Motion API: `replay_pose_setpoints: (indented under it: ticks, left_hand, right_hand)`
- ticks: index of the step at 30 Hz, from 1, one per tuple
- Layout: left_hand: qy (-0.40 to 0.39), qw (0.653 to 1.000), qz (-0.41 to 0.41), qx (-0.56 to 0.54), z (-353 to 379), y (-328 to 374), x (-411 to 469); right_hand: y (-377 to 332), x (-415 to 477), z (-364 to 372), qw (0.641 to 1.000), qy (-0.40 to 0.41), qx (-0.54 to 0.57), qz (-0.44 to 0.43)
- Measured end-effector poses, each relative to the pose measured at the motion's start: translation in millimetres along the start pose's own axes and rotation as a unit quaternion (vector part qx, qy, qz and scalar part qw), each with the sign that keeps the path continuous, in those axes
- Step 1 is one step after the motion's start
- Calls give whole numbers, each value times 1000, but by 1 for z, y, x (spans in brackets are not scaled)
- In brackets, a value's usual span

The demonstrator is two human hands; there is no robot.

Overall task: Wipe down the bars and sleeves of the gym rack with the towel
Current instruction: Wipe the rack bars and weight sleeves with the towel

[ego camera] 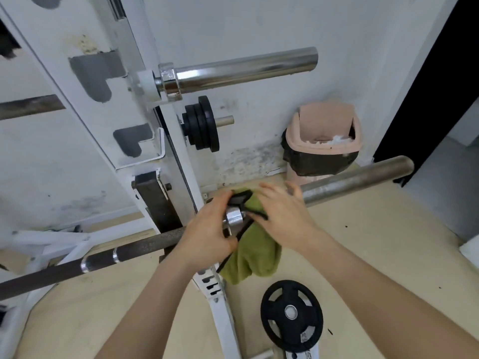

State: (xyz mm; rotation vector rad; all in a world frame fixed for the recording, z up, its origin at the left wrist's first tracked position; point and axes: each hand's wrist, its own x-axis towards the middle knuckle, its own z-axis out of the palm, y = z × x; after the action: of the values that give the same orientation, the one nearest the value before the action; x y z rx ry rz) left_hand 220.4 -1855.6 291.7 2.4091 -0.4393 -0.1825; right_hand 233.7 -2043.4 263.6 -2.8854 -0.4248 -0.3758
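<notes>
A green towel (255, 251) with a black trim hangs over the lower barbell where its dull grey sleeve (357, 178) meets the shiny collar (234, 218). My left hand (207, 229) grips the bar at the collar and pinches the towel's black edge. My right hand (282, 216) presses the towel onto the sleeve, fingers spread over it. The dark knurled shaft (103, 260) runs off to the left. Higher up, a chrome sleeve (246, 67) of a second bar sticks out from the white rack upright (108, 104).
A black weight plate (291, 314) lies on the wooden floor near my right forearm. Small black plates (202, 125) hang on a rack peg. A pink bin (324, 141) with a black liner stands against the wall behind the sleeve's end.
</notes>
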Motion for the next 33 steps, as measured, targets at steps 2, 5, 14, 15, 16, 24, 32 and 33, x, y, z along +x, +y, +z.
replay_pose_setpoints:
  ticks: [2,5,14,15,16,24,32,33]
  left_hand:
    - [-21,992,-5,126,10,-4,4]
    - [9,994,-10,110,12,-6,10]
    - [114,992,-17,41,14,-3,4]
    - [125,991,-12,54,17,-2,0]
    - [137,989,-11,62,17,-3,-4]
    - [76,991,-49,96,24,-4,31]
    - [143,985,17,97,29,-2,2]
    - [166,981,30,93,29,1,1]
  right_hand:
    - [35,-4,-4,996,22,-28,84]
    - [63,-2,-14,978,43,-86,183]
    - [-37,14,8,994,62,77,48]
    - [-18,9,6,996,57,58,46]
    - [3,5,2,996,59,32,61]
    - [0,22,6,987,42,-18,154]
    - [100,2,-10,979,66,10,191]
    - [111,2,-17,970,75,13,232]
